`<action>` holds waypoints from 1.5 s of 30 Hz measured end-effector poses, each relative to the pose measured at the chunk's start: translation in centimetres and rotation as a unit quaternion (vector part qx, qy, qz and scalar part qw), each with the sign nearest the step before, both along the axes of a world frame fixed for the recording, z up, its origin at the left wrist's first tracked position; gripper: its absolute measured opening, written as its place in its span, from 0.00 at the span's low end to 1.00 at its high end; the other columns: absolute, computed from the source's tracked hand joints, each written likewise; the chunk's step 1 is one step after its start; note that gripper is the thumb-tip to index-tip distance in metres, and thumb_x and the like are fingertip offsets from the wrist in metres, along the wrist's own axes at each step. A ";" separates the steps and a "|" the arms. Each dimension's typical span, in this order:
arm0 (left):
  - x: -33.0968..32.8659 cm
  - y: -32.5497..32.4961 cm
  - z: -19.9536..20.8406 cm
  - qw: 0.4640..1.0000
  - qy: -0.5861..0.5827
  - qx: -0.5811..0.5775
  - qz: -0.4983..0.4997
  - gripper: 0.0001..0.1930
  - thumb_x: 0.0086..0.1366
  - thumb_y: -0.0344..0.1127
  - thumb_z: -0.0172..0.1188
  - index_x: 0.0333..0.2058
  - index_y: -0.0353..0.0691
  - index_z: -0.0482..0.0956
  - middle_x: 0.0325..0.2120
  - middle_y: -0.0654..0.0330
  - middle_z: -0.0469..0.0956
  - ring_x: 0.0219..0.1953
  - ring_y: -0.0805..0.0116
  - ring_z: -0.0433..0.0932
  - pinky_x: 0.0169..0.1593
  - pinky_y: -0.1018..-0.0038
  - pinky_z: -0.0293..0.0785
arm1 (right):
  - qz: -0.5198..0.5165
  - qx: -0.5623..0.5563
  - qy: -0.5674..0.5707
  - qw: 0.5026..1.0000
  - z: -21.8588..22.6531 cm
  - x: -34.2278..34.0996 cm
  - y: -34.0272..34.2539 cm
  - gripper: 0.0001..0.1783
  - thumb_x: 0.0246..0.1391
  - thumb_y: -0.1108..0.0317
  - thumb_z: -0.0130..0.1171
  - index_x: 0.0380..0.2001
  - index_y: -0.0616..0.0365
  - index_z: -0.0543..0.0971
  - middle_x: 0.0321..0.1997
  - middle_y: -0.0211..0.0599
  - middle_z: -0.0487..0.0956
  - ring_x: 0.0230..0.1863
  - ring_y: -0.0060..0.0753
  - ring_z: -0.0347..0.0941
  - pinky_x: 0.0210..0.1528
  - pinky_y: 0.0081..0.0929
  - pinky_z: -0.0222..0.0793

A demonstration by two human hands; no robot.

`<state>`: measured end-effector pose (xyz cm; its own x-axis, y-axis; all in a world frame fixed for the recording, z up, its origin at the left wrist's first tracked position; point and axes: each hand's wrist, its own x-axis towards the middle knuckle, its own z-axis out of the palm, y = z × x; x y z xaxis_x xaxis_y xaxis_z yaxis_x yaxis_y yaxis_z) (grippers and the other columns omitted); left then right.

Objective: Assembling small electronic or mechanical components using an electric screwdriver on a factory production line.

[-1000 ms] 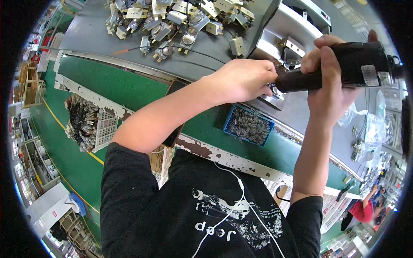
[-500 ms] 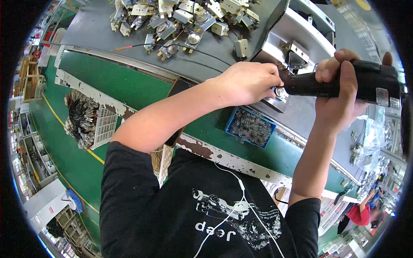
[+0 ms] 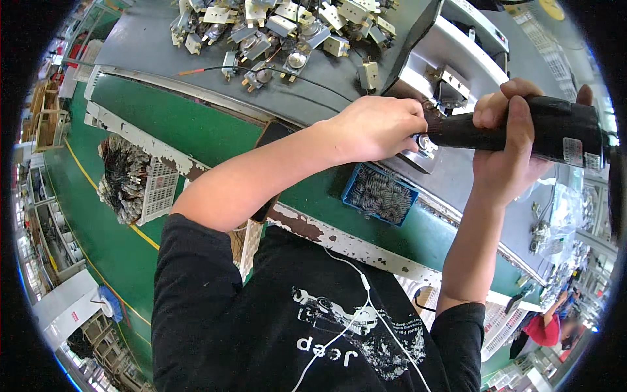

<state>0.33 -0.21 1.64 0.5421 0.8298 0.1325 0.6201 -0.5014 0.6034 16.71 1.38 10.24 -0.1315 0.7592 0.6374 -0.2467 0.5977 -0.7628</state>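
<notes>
My right hand [image 3: 513, 140] is wrapped round a thick black electric screwdriver [image 3: 552, 130], held level with its narrow end toward the left. That end meets a small shiny metal part [image 3: 426, 145] at the front of a metal fixture [image 3: 415, 160]. My left hand [image 3: 382, 129] is closed at the same spot, thumb and fingers pinched together beside the tool's tip. What those fingers hold is hidden. Just beyond, a boxy metal thermostat-like part [image 3: 452, 88] sits against the shiny metal housing [image 3: 480, 59].
Many metal switch-like parts [image 3: 281, 39] are heaped at the back of the grey table, with a thin black wire [image 3: 261, 68] nearby. Toward me, a blue tray [image 3: 346, 194] holds small coiled pieces. Clear bags [image 3: 565, 219] lie at the right. A person in red [image 3: 545, 330] is far right.
The screwdriver and my right hand have shifted slightly left, and the tool's rear end sits a little lower. My left hand stays at the same metal part.
</notes>
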 end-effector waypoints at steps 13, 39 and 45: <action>0.0 0.1 0.3 1.000 0.024 -0.013 -0.016 0.15 0.64 0.43 0.62 0.43 0.40 0.78 0.45 0.62 0.76 0.46 0.57 0.79 0.48 0.63 0.77 | -0.023 0.000 -0.045 0.999 0.4 -0.6 -0.2 0.46 0.59 0.80 0.55 0.72 0.52 0.41 0.39 0.52 0.78 0.24 0.28 0.72 0.28 0.31 0.72; -0.1 0.3 0.5 1.000 0.017 -0.003 -0.016 0.13 0.62 0.42 0.63 0.38 0.38 0.81 0.43 0.57 0.77 0.46 0.56 0.79 0.48 0.61 0.78 | -0.049 -0.051 -0.084 0.994 0.2 -0.4 -0.3 0.44 0.59 0.80 0.54 0.72 0.56 0.43 0.40 0.54 0.79 0.25 0.29 0.73 0.29 0.30 0.73; 0.1 0.1 0.1 1.000 -0.002 0.015 -0.008 0.14 0.62 0.42 0.63 0.39 0.38 0.80 0.45 0.58 0.77 0.45 0.55 0.79 0.47 0.61 0.78 | -0.003 0.012 -0.041 0.999 -0.1 -0.5 0.6 0.46 0.58 0.80 0.55 0.72 0.59 0.40 0.40 0.54 0.79 0.24 0.29 0.74 0.29 0.29 0.74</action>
